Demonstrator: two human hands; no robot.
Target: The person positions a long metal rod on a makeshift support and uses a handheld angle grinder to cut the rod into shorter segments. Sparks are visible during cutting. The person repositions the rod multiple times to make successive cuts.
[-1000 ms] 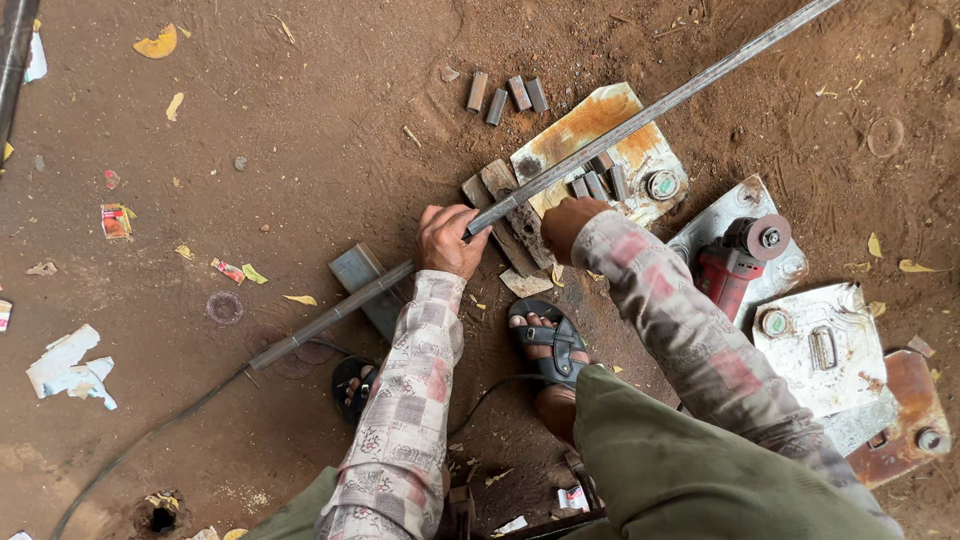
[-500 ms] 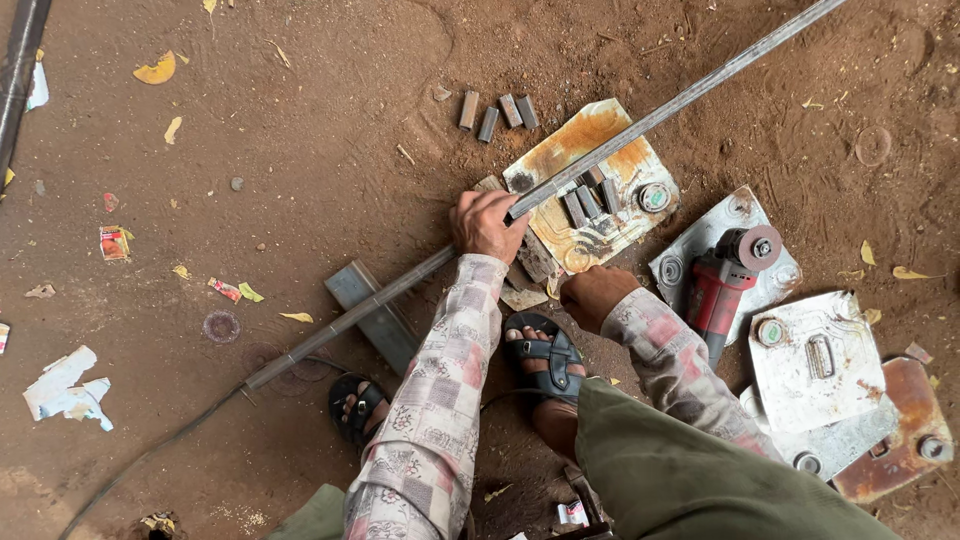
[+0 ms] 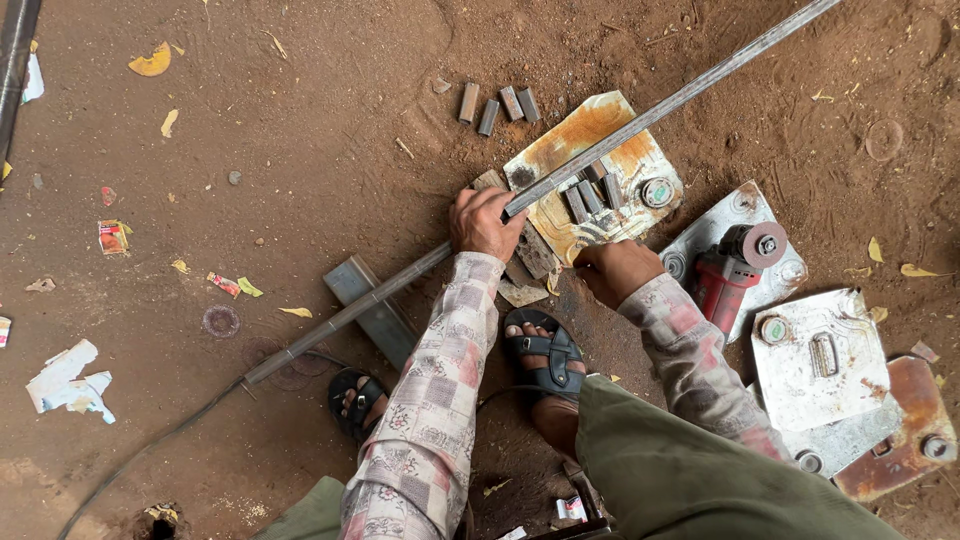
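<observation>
A person crouches in sandals on packed red earth, the left hand (image 3: 484, 222) wrapped over a long steel bar (image 3: 560, 178) and pressing it down onto a rusty plate (image 3: 590, 130). The bar's long axis runs on a diagonal, from lower left near a grey block (image 3: 368, 300) up to the top right edge of the view, so most of its length lies beyond the hands on either side. The left hand is the nearer one, closed on the bar at about its middle. The right hand (image 3: 615, 270) sits just beside it, below the bar at the plate's lower edge, fingers curled; whether it grips anything cannot be told.

On the plate, short cut pieces (image 3: 592, 195) of the same dull grey stock lie side by side, just past the bar. Four more offcuts (image 3: 498, 104) rest in the dirt above the plate. A red angle grinder (image 3: 735, 265) lies to the right on a pale metal plate (image 3: 715, 225), near the right hand but apart from it, with other flat plates (image 3: 820, 360), scuffed and rust-stained, beyond. Dry leaves and paper scraps (image 3: 65, 375) litter the ground.
</observation>
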